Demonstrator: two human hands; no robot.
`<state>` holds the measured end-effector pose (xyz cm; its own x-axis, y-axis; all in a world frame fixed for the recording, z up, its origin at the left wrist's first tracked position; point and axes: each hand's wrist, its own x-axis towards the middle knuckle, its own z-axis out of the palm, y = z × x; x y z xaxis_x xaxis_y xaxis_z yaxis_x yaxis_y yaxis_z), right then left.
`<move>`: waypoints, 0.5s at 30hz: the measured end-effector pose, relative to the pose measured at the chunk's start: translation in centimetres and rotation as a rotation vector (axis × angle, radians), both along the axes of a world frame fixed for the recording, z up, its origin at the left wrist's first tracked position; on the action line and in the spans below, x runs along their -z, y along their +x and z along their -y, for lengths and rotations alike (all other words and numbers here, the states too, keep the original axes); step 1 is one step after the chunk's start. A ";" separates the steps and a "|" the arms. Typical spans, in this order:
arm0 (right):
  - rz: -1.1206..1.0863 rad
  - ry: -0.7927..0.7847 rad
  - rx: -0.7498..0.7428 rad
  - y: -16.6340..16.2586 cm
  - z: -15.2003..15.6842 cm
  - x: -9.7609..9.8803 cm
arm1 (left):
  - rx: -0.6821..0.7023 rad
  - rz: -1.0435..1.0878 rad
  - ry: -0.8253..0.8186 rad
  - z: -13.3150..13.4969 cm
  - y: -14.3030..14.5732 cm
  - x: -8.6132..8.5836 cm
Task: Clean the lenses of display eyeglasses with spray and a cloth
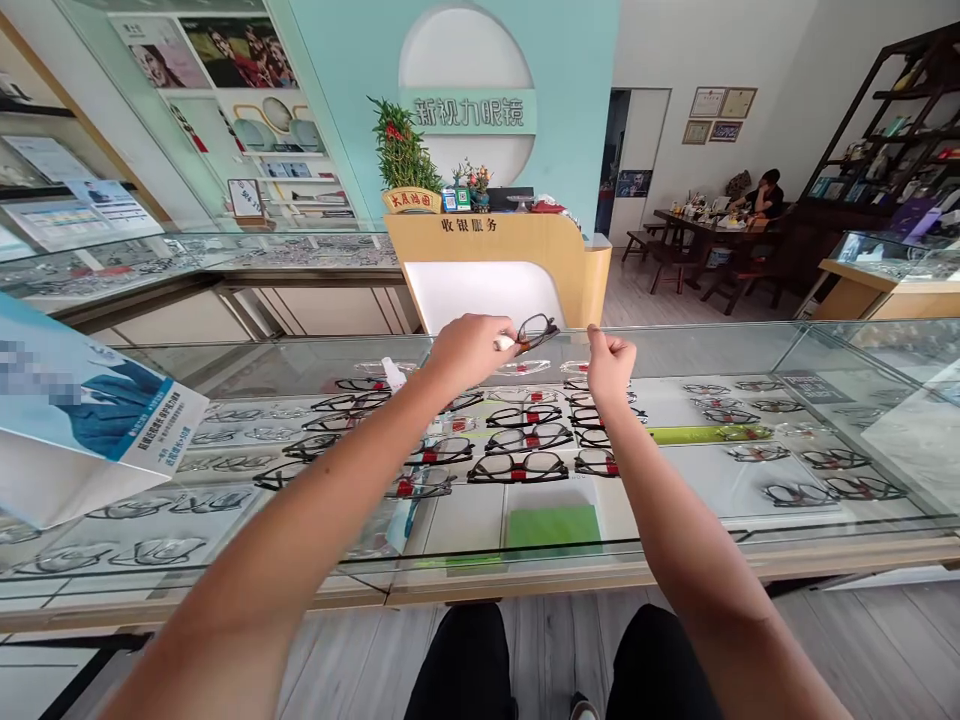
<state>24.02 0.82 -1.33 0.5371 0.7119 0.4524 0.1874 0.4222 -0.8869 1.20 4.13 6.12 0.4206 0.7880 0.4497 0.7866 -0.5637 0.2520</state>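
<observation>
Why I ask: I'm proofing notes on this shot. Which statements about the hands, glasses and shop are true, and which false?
1. The left hand holds dark-framed glasses. True.
2. The right hand holds a second pair. False: no glasses show in that hand.
3. Rows of glasses sit inside the display case. True.
4. The green plant is at the wooden desk's right end. False: it is at the left end.
5. A person is at the dark table in the background. True.

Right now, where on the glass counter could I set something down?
Bare: right of the right hand, between the counter's back edge and the eyeglass rows. Crowded: between the forearms, where eyeglasses bunch, and leftward around the display box.
</observation>
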 end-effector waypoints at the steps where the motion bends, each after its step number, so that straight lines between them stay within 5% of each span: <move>1: -0.002 -0.009 0.003 0.2 -0.2 0.0 | -0.003 -0.127 -0.010 -0.8 0.5 -0.5; 8: -0.009 -0.002 -0.037 0.6 -0.6 0.6 | 0.027 -0.706 -0.268 -5.6 4.3 0.4; 15: -0.039 -0.053 -0.103 0.5 -0.8 0.8 | 0.029 -0.746 -0.280 -8.3 6.0 3.3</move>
<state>24.51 1.64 -2.14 0.4766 0.7866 0.3926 0.1102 0.3896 -0.9144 7.21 12.42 2.78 0.5546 0.8142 -0.1715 0.7897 -0.5800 -0.2000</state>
